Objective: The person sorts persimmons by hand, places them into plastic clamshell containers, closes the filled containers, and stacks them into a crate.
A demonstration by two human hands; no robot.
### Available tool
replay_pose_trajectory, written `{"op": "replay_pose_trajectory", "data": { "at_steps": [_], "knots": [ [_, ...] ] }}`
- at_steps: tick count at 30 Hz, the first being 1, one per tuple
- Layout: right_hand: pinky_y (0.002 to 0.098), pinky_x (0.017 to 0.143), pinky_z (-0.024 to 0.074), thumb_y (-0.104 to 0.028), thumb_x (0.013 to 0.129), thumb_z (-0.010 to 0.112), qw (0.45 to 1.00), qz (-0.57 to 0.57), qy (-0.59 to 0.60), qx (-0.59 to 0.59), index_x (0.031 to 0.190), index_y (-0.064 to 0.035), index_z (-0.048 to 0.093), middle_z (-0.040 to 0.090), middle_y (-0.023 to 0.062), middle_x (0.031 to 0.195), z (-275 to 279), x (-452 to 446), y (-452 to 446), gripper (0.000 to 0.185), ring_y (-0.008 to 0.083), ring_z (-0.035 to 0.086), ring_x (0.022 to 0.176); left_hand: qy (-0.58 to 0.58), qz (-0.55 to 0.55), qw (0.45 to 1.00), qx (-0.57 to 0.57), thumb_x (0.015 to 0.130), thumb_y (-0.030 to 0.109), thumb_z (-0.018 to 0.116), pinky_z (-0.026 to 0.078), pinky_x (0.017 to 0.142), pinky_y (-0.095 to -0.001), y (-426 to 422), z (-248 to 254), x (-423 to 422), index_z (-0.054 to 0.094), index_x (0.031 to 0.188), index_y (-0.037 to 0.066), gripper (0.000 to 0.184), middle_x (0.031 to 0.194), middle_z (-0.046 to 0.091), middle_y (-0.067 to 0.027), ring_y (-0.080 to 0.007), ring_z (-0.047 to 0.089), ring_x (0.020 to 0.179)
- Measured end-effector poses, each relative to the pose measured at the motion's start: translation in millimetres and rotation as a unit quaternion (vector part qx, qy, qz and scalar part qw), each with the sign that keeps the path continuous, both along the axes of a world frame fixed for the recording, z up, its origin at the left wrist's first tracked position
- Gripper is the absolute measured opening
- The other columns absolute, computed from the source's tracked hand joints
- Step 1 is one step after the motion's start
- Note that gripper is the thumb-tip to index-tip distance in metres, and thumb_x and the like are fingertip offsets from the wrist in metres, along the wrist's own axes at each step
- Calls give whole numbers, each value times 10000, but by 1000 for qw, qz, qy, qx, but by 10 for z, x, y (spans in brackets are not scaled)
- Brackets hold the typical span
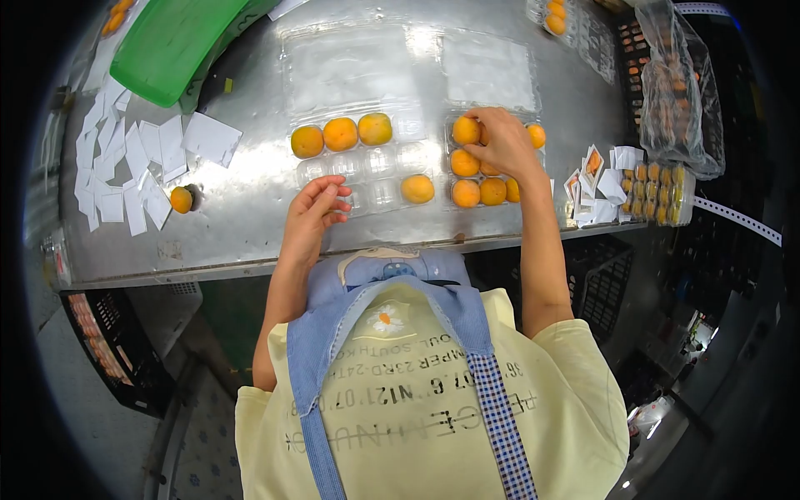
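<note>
My right hand (507, 146) reaches over the right clear plastic tray (527, 117), thumb and fingers closed around an orange-yellow fruit (484, 136) that they mostly hide. Around it in that tray sit several more round fruits (465, 162), some partly covered by the hand. My left hand (317, 204) hovers at the near left corner of the left clear tray (382, 161), its fingers loosely curled and apart, holding nothing. That tray has three fruits in its far row (341, 133) and a single fruit (417, 189) at its near right. Both trays' lids lie folded back.
A green bin (171, 50) stands at the far left. White cards (137, 158) are scattered below it, beside a loose fruit (181, 199). On the right are picture cards (592, 162), a filled fruit pack (658, 193) and crumpled clear plastic (677, 92). The metal table's edge (225, 271) runs before me.
</note>
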State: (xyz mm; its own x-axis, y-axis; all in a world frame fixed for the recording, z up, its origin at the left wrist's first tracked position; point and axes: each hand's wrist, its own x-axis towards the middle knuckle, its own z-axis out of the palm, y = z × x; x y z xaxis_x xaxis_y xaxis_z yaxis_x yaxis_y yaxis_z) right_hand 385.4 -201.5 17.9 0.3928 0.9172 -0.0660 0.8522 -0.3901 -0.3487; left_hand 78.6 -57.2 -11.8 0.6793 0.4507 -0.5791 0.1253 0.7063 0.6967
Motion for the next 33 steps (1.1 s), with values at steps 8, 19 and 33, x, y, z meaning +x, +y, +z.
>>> {"op": "replay_pose_trajectory", "data": {
  "at_steps": [8,19,33],
  "knots": [
    [370,837,443,-127,658,742,998,41,5,-42,1040,-74,634,644,97,969,-41,32,82,400,291,564,923,0,0,1000,-1,936,208,530,463,705,-235,0,2,-21,564,1134,41,261,982,612,-50,-105,587,799],
    [366,882,431,-197,701,743,987,-1,90,133,1068,-67,618,626,109,1071,-55,-510,385,409,283,554,1007,22,151,988,18,927,156,535,459,660,-224,133,-50,-142,581,1081,34,202,912,607,-45,-96,559,730],
    [343,748,410,-171,683,735,954,228,118,158,954,-95,648,614,54,868,-323,-1729,768,294,242,556,840,41,247,968,36,916,138,547,451,630,-225,210,-259,-545,580,1074,30,194,901,609,-44,-86,548,705]
  ]
}}
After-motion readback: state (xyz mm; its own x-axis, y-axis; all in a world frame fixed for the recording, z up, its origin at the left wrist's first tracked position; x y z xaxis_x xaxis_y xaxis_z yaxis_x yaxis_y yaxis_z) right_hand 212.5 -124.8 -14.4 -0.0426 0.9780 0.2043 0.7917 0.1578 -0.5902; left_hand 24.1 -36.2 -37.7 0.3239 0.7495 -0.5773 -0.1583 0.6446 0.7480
